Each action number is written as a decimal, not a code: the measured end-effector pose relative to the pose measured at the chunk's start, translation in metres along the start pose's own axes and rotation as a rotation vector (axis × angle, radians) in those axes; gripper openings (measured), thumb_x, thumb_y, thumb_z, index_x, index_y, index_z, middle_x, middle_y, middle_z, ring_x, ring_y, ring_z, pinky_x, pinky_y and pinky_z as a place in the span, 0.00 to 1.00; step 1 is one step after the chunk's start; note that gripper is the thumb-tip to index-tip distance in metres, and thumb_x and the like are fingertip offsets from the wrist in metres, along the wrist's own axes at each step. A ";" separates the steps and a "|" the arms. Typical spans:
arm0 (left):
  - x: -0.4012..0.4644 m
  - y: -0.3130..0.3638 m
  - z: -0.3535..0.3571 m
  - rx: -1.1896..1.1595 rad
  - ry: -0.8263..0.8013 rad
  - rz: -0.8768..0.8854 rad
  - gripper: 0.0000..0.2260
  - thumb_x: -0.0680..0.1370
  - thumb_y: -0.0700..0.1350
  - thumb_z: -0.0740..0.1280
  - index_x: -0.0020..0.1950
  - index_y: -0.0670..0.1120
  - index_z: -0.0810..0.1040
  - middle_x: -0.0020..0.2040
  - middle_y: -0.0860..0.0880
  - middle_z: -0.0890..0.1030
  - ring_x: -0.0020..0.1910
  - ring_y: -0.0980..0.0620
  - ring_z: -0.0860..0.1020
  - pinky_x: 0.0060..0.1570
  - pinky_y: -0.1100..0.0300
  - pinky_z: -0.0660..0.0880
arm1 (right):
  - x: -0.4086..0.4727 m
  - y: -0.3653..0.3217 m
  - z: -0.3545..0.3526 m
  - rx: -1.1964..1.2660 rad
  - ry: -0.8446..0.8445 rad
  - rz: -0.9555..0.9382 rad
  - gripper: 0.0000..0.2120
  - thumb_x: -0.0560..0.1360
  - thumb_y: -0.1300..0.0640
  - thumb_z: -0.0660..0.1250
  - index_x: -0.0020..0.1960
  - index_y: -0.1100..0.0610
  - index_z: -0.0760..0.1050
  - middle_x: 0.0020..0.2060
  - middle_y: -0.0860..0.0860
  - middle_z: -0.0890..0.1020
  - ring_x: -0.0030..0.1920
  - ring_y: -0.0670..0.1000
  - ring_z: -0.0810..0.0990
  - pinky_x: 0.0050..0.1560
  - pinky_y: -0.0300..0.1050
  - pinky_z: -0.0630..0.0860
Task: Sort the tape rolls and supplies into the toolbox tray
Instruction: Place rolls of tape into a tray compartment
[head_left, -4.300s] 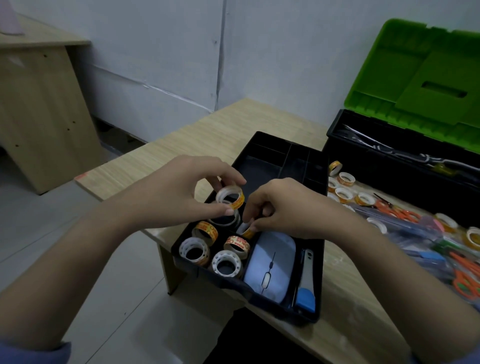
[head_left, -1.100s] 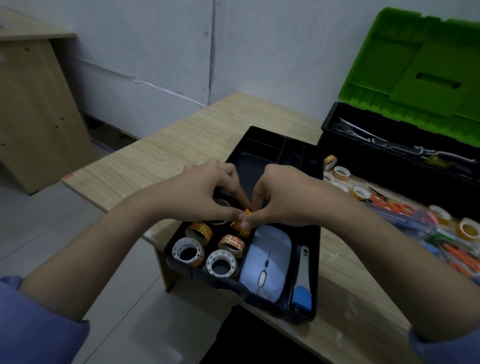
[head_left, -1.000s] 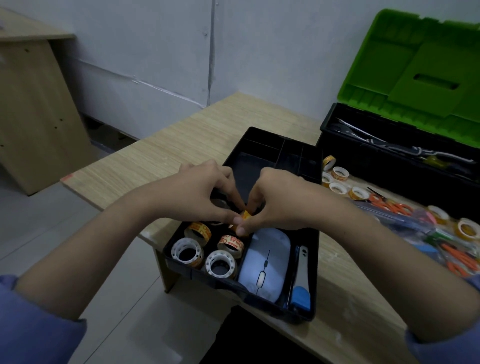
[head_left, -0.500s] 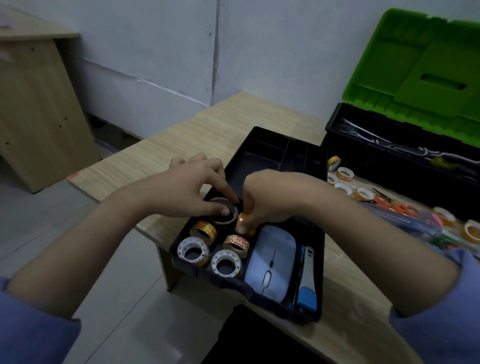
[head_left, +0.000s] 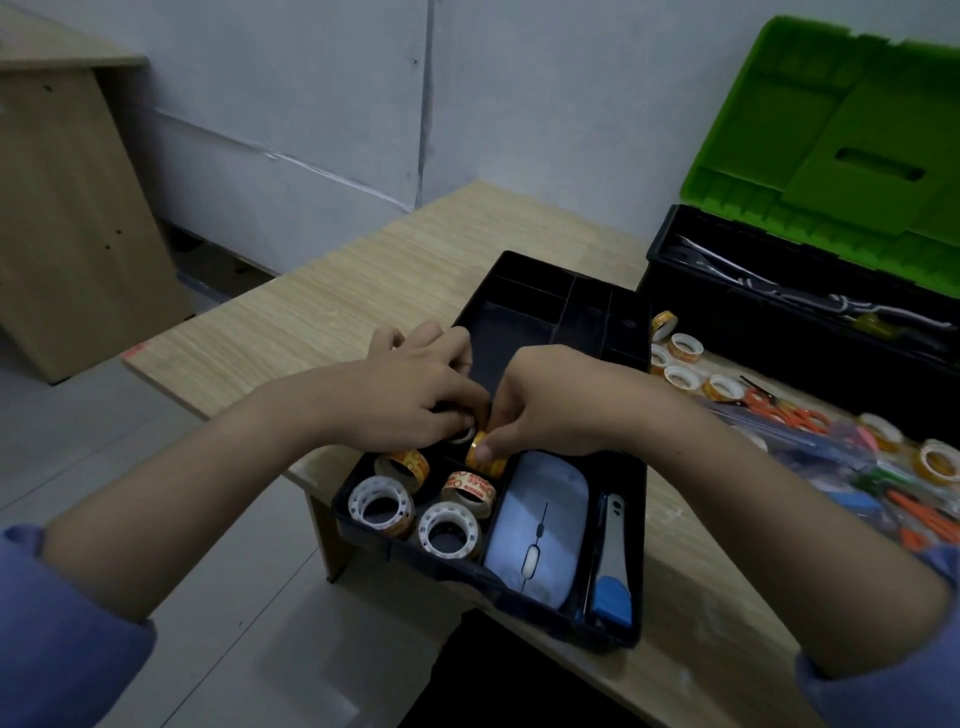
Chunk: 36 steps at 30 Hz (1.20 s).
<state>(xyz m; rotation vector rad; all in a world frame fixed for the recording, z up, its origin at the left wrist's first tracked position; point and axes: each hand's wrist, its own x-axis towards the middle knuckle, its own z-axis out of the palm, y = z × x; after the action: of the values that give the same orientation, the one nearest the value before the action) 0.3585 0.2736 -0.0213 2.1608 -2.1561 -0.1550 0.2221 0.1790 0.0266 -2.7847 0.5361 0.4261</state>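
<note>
A black plastic toolbox tray (head_left: 631, 525) sits on the pale wood-grain worktop (head_left: 332, 312), at its near edge. In the tray's near left compartment lie small white-cored tape rolls (head_left: 382, 506); right of them lies a flat grey computer mouse (head_left: 540, 525), then a blue-tipped utility knife (head_left: 613, 566). Right of the tray, loose tape rolls (head_left: 680, 376) and orange-handled scissors (head_left: 784, 413) lie before the open green-lidded black toolbox (head_left: 810, 312).

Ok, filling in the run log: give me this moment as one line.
left hand: holds clear tape roll | right hand: pinches orange tape roll | place: tray tape compartment | loose rolls: beside toolbox
</note>
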 end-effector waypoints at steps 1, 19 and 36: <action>0.001 0.001 0.000 0.009 0.028 0.007 0.14 0.73 0.61 0.50 0.44 0.60 0.73 0.49 0.54 0.63 0.50 0.58 0.58 0.52 0.54 0.57 | 0.000 0.000 0.002 0.015 0.014 0.004 0.16 0.69 0.44 0.71 0.46 0.57 0.83 0.41 0.55 0.84 0.41 0.49 0.79 0.39 0.46 0.75; -0.083 0.062 0.052 -0.704 0.949 -0.290 0.15 0.70 0.58 0.66 0.55 0.56 0.77 0.57 0.51 0.74 0.61 0.60 0.71 0.58 0.73 0.66 | 0.036 0.123 -0.002 0.197 0.786 0.288 0.13 0.76 0.56 0.64 0.57 0.61 0.77 0.53 0.58 0.78 0.54 0.56 0.76 0.55 0.45 0.70; -0.109 -0.006 0.064 -0.669 0.926 -0.262 0.04 0.71 0.59 0.70 0.42 0.62 0.77 0.63 0.55 0.72 0.66 0.61 0.70 0.63 0.70 0.66 | 0.082 0.144 -0.015 -0.289 0.708 0.506 0.14 0.73 0.72 0.58 0.56 0.64 0.76 0.52 0.64 0.77 0.57 0.63 0.71 0.52 0.53 0.71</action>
<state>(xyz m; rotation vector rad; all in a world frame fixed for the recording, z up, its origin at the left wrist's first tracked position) 0.3560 0.3833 -0.0847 1.6127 -1.0971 0.0917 0.2408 0.0199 -0.0171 -3.0014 1.4465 -0.4651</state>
